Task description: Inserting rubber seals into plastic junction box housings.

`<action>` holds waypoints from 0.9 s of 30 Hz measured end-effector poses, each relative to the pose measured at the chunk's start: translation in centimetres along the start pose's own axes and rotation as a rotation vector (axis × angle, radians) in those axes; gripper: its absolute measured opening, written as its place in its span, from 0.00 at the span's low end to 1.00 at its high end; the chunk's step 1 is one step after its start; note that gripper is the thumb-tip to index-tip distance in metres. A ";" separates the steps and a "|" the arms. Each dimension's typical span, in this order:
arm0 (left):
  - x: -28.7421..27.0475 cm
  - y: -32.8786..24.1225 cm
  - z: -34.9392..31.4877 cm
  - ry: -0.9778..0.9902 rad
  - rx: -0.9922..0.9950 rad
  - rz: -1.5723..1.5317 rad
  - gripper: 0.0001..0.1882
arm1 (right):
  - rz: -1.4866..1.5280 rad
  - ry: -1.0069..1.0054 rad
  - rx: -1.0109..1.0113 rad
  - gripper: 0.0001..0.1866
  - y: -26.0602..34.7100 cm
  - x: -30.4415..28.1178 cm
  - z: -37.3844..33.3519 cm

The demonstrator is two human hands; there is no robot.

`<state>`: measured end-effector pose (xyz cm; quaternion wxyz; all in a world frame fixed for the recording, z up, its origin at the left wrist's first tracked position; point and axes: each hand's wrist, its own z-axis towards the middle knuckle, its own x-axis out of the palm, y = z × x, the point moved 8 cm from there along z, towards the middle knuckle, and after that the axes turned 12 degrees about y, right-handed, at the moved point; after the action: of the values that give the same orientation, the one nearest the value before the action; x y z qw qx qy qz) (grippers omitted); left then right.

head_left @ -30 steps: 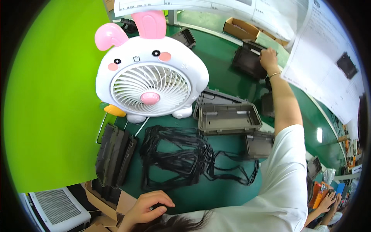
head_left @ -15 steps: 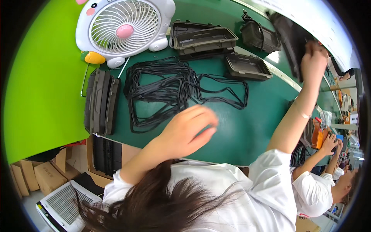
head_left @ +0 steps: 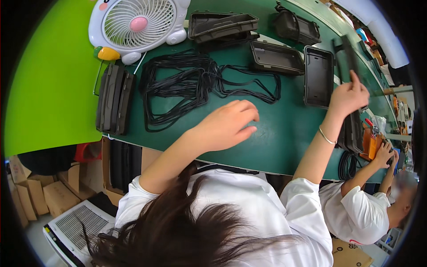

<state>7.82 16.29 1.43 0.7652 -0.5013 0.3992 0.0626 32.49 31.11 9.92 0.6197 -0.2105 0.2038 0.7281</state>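
My left hand [head_left: 227, 125] hovers over the near middle of the green table, fingers loosely bent and thumb apart, holding nothing. Beyond it lies a tangled bundle of black rubber-like loops [head_left: 178, 84]. My right hand [head_left: 350, 97] is at the right, index finger stretched out and the others curled; nothing shows in its grasp. Its fingertip overlaps the lower end of a blurred, long dark part [head_left: 346, 58]; I cannot tell whether they touch. Left of that hand is a dark open tray-like case half [head_left: 319, 76]. Another open case half [head_left: 278, 58] lies beside it.
A white animal-shaped fan [head_left: 138, 24] stands at the back left. Dark case parts [head_left: 115, 100] stand at the left edge, more case halves [head_left: 222, 26] at the back. A black case [head_left: 296, 26] sits beyond. At right, a co-worker's hands [head_left: 384, 155] are near an orange object [head_left: 370, 142].
My right hand has come down and nearer, away from the dark case part at the far right. An open case half now shows left of it. The left hand has shifted slightly right.
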 end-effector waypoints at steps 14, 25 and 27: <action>-2.5 -3.0 -7.0 0.197 -0.220 0.172 0.31 | 0.988 1.157 -0.689 0.26 17.5 -7.3 -15.3; 2.6 -1.2 -6.1 0.246 -0.147 0.554 0.28 | 0.817 1.005 -0.276 0.07 17.0 1.8 -8.4; 2.2 -2.1 -5.3 0.233 -0.040 0.302 0.29 | 0.581 0.926 -0.412 0.06 17.8 5.9 -9.2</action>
<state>7.38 10.25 0.49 0.6856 -0.4545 0.5545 0.1259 14.56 28.16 -0.41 0.1872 -0.5582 0.3571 0.7252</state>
